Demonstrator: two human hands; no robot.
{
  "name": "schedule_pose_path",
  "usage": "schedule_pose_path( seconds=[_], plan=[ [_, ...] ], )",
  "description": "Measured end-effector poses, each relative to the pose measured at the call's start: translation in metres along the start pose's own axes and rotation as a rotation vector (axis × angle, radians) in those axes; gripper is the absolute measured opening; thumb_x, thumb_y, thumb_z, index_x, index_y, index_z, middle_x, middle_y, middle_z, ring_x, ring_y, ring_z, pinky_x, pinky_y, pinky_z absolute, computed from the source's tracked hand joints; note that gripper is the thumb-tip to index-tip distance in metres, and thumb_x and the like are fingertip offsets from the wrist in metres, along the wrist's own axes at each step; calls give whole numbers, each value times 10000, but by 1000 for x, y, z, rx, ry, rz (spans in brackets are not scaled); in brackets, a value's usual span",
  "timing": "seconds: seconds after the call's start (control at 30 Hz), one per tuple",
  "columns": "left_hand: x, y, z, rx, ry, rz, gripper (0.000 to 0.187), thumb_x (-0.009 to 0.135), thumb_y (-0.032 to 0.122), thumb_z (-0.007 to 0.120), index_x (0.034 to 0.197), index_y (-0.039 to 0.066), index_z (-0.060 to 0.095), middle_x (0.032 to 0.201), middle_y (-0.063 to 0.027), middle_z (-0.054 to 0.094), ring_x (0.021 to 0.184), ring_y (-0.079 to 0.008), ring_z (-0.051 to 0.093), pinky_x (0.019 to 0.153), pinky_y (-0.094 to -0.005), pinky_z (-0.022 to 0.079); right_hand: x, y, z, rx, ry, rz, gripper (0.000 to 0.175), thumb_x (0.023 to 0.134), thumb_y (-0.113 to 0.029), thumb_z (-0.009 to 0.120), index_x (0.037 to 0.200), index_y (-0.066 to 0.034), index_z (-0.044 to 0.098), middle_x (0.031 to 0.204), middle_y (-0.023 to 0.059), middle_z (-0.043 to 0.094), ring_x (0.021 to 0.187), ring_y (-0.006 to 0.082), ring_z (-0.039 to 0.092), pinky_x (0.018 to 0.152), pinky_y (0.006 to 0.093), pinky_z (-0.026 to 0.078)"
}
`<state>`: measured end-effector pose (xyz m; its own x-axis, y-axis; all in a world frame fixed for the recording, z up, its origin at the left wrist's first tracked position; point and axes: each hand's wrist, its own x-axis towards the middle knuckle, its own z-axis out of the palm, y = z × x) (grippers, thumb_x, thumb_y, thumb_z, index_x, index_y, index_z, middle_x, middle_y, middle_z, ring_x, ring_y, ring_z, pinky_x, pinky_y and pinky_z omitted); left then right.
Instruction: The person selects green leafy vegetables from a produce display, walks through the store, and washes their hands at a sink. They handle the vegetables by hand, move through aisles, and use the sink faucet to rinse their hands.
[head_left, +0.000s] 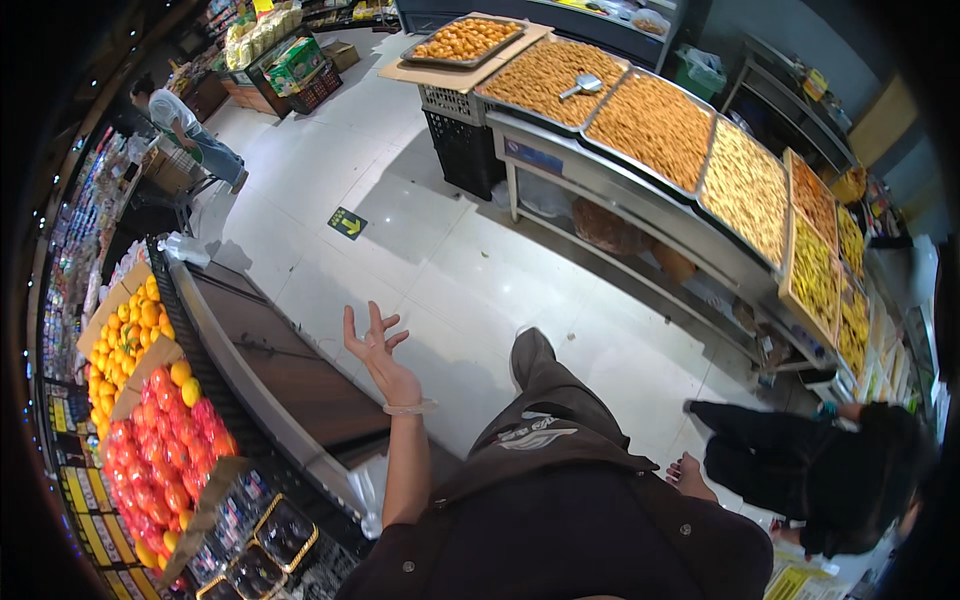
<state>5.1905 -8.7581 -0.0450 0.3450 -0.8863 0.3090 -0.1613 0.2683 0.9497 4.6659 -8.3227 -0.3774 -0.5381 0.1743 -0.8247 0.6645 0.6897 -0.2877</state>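
Note:
My left hand (379, 356) is raised over the tiled floor with its fingers spread and nothing in it. A pale bangle (410, 407) circles that wrist. Nearest to it is the brown side panel (292, 352) of a fruit stand. My right hand (684, 475) hangs low by my hip, partly hidden by my own body; whether its fingers close on anything is unclear. I wear a dark apron (555, 450) with printing on it, and one shoe (531, 352) is stretched forward on the floor.
Orange citrus fruits (124, 345), film-wrapped red fruits (165, 442) and packed dark fruits (285, 529) fill the left stand. Trays of snacks (652, 124), one holding a metal scoop (582, 85), line the right table. A person in black (795, 465) is close right; another person (180, 124) stands far left.

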Motion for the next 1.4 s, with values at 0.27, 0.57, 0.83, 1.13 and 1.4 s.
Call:
schedule_pose_path(
  seconds=[0.27,0.57,0.83,1.13,1.4],
  plan=[
    [201,-93,17,215,317,-66,441,1018,142,373,1435,42,474,1542,-131,214,1050,-233,597,786,-326,536,-174,-416,413,-463,-313,-920,441,943,-424,579,847,-3,670,713,76,640,606,177,583,574,335,473],
    [414,-193,-78,334,862,-364,592,1020,408,290,1454,16,384,1425,-129,485,1064,-255,620,816,-366,559,-538,-613,831,-364,-1179,-962,363,1022,-395,517,1124,-57,603,988,31,641,829,104,625,719,271,516],
    [777,-250,-74,414,498,-183,591,973,366,407,1462,40,346,1381,-147,528,1095,-276,594,887,-402,517,-635,-662,969,-143,-1103,-740,365,1035,-387,484,1144,-65,618,1000,20,670,863,120,652,784,300,540],
    [1106,-334,118,401,-102,138,468,1010,198,335,1438,93,495,1535,-103,236,1126,-242,576,867,-364,524,-683,-753,1139,50,-984,-617,347,1025,-368,499,1131,-59,617,1007,23,684,864,130,661,783,333,553],
    [1342,-415,158,422,-125,174,561,993,413,388,1417,68,514,1530,-107,218,1094,-301,584,838,-420,522,-752,-916,1325,149,-962,-445,330,1031,-342,488,1106,-38,593,985,25,654,836,127,646,767,316,567]
  ],
)
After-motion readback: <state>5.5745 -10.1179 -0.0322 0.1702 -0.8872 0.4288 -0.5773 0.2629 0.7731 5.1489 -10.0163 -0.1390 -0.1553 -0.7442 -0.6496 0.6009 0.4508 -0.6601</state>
